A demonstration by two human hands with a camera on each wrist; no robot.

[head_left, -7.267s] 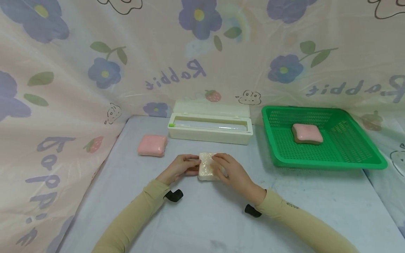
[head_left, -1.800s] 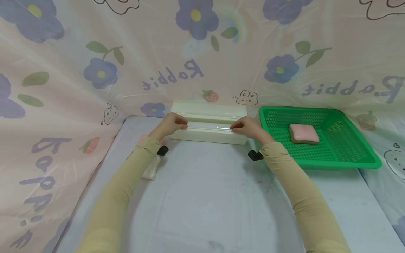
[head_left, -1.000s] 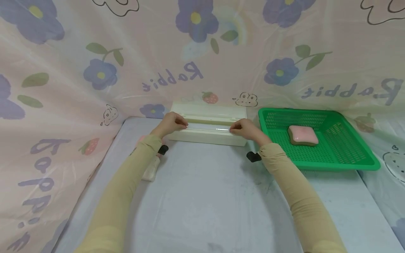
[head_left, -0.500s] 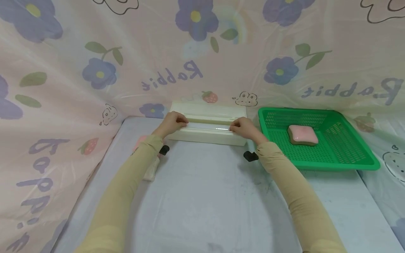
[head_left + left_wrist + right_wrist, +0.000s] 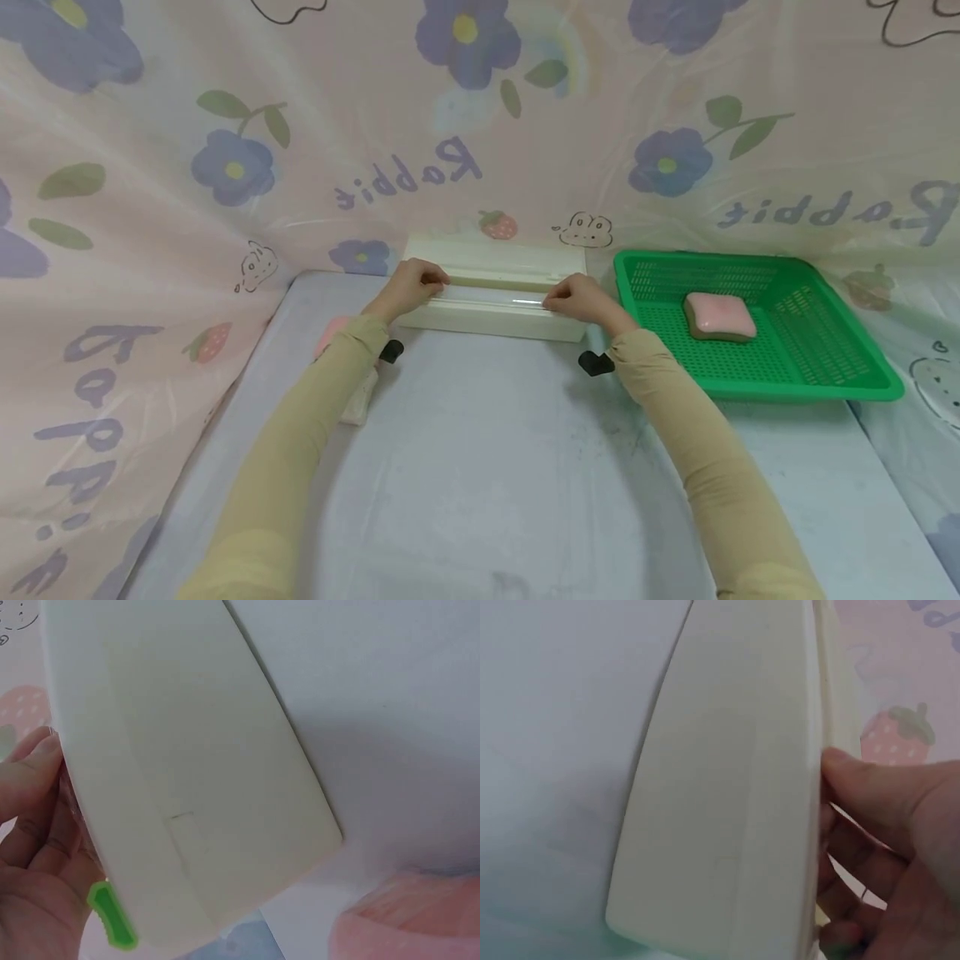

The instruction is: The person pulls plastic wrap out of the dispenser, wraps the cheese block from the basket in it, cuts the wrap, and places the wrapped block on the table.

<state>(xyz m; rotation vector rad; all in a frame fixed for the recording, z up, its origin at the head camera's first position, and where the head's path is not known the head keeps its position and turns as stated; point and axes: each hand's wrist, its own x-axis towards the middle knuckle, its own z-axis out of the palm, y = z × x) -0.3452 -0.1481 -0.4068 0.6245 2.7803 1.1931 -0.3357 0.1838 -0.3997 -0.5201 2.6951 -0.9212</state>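
left hand (image 5: 411, 288) and right hand (image 5: 585, 302) at the white box (image 5: 495, 322), which sits on the tabletop (image 5: 480, 467) near the back. fingers bent on both, thumb and fingertips brought together, pinching the clear film (image 5: 495, 295) across the opening — right fingertips partly hidden in the wrist view. lid (image 5: 495, 260) is open, tilted back by the printed curtain (image 5: 315, 100). green slider (image 5: 112, 919) on the box edge, just beside the left hand. green basket (image 5: 772, 389) right of the box, 1 pink block (image 5: 722, 316) inside. 2nd pink block (image 5: 330, 333) and 1 white block (image 5: 361, 400) left of the box — both partly covered by the left sleeve (image 5: 288, 467). right sleeve (image 5: 697, 442) covers the basket's near left corner.
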